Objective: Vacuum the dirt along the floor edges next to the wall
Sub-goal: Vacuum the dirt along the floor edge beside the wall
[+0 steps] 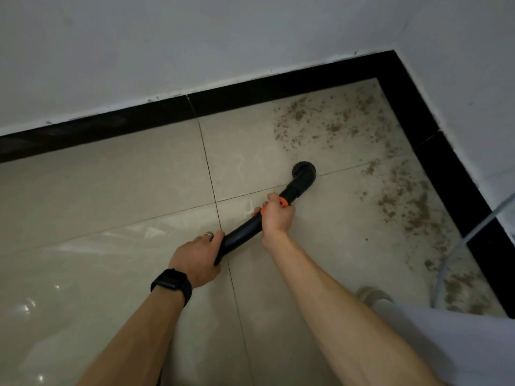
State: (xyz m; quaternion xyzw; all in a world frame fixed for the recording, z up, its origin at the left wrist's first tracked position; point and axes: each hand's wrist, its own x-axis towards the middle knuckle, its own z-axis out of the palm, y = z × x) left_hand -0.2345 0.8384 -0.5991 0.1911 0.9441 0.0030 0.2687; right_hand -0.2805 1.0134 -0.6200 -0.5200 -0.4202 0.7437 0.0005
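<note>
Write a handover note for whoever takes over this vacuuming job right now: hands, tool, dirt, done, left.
Left hand: grip closed on the rear of the black vacuum wand.
Right hand: grip closed on the wand at its orange collar.
Brush nozzle: over the tile floor, short of the dirt.
Dirt: scattered in the corner and along the right-hand black skirting.
Done: none evident.
Left: all visible dirt.

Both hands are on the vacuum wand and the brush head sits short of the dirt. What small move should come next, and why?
Probably push the brush head forward and right into the dirt by the black skirting. The head rests on clean tile, while brown crumbs lie in the corner and along the right edge. Both the left hand and right hand already grip the wand.
</note>
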